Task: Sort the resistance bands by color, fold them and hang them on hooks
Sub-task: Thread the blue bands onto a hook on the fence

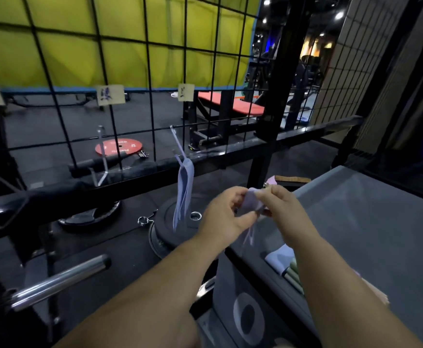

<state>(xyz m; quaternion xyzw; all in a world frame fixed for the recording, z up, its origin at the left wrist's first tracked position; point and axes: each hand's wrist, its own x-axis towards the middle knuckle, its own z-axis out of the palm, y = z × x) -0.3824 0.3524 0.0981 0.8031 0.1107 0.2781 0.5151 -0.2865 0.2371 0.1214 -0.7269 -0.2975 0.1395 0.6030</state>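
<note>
Both hands pinch one lavender resistance band (pixel 251 202) – the left hand (pixel 223 214) and the right hand (pixel 280 209) each have thumb and fingertips closed on its bunched fabric, and its loose end trails down between the wrists. The band is held in the air over the near corner of a grey table (pixel 368 222). At ten o'clock from the hands, a second lavender band (pixel 184 192) hangs folded from a metal hook (pixel 177 144) on the black wire grid (pixel 150 71); farther round toward nine o'clock stands another hook (pixel 102 156). A paper label (pixel 186 92) is fixed to the grid above the loaded hook. At five o'clock from the hands, a stack of bands (pixel 284 259) – lavender over green – lies on the table, partly hidden by the right forearm. A black weight plate (pixel 165 227) lies on the floor behind the hanging band.
</note>
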